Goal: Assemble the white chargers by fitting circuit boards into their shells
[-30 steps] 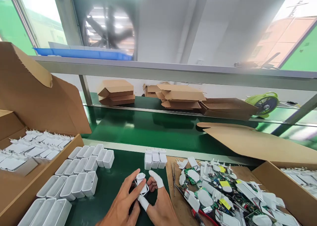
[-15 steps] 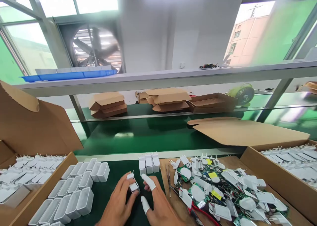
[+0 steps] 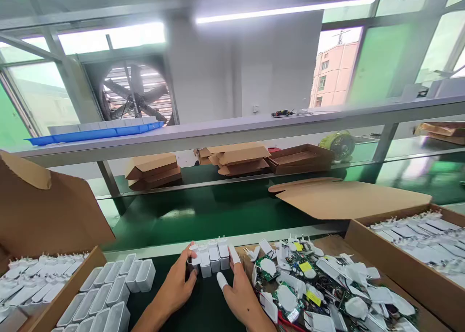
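Note:
A row of small white cased units (image 3: 214,255) stands on the dark green mat at the bench's far edge. My left hand (image 3: 175,286) has its thumb and fingers around the leftmost white unit (image 3: 194,260), which is beside the row. On the right side of the row, my right hand (image 3: 240,291) has its white-covered index finger against the end unit, with the thumb apart in front. White open cups (image 3: 118,292) stand in rows left of my left hand. Right of my right hand lies a pile of green circuit boards and white parts (image 3: 308,283).
An open cardboard box (image 3: 96,259) of white parts is at the left, another (image 3: 399,254) at the right. Behind runs a green belt (image 3: 203,206) under a shelf (image 3: 225,133). Red-handled pliers (image 3: 288,321) lie by the pile.
Both hands have moved forward to the row. The unit in my left hand has gone from in front of the row to its left end. The camera view has tilted up and shifted.

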Tool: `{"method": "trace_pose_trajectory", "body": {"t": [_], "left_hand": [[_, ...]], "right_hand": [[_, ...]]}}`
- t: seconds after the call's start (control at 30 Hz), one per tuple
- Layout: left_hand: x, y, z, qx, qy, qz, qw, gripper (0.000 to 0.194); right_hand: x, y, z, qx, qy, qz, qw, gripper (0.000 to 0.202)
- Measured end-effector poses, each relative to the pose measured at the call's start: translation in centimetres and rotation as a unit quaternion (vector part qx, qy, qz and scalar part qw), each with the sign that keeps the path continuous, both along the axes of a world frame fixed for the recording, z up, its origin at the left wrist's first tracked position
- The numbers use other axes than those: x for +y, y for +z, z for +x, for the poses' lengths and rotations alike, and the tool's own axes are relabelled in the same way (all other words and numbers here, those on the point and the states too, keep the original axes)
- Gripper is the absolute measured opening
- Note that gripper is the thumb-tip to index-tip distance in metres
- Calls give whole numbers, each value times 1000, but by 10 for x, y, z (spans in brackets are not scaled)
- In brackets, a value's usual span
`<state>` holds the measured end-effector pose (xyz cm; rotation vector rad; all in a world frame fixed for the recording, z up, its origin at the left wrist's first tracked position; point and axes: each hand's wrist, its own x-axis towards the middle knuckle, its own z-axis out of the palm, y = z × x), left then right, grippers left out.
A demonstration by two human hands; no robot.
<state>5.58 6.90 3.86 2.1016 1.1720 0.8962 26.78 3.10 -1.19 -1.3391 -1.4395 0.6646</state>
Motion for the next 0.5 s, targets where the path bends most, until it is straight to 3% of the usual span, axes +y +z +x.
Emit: {"method": "trace_pose_trajectory", "body": {"t": [0.13, 0.23, 0.4, 0.5], "left_hand": [[0, 9, -3, 23, -3, -21, 1000, 18], [0, 26, -3, 60, 15, -28, 998, 22], [14, 63, 12, 190, 21, -38, 981, 107], [29, 77, 34, 256, -18, -50, 965, 117]], "right_hand": [[3, -4, 1, 6, -14, 3, 1000, 76], [2, -7, 2, 0, -17, 4, 1000, 80], [-6, -2, -3, -103, -74, 87, 988, 83], [-11, 5, -4, -159, -94, 159, 970, 81]]}}
